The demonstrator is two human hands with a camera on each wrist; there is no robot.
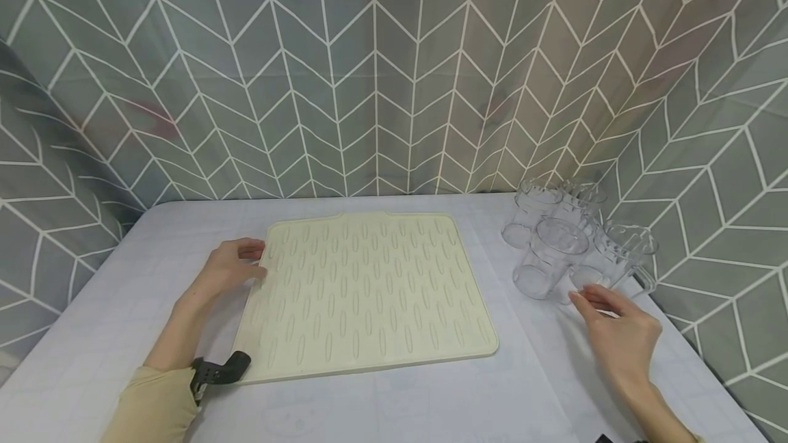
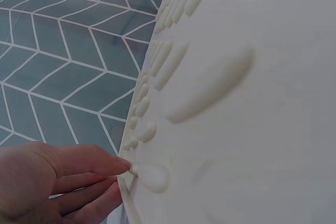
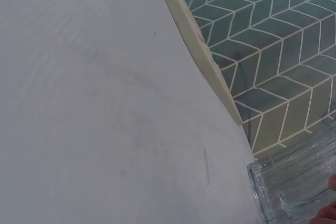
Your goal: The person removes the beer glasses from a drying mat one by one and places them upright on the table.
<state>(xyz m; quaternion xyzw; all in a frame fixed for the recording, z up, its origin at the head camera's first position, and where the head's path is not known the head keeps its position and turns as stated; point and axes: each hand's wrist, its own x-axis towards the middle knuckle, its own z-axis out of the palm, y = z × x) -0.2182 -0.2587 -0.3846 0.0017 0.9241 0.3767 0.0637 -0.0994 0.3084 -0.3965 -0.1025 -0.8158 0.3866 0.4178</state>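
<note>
A cream mat [image 1: 363,292] with raised oval ridges lies flat on the white table. My left hand [image 1: 230,265] touches its left edge, thumb and fingertips apart; the left wrist view shows fingertips [image 2: 123,169] against the rim. On the right stand several clear mugs, among them a front left one [image 1: 550,258] and a front right one [image 1: 622,251] with its handle to the right. My right hand [image 1: 622,330] is at their near side, thumb and forefinger pinching at the front left mug's handle, which is partly hidden. Ribbed clear plastic or glass [image 3: 294,182] shows beside its fingertips.
More clear mugs [image 1: 532,207] stand close behind the front ones. A patterned grey-green curtain [image 1: 394,87] borders the table at the back and both sides. White tablecloth [image 1: 511,320] lies between the mat and the mugs. A black wrist strap [image 1: 218,368] overlaps the mat's near left corner.
</note>
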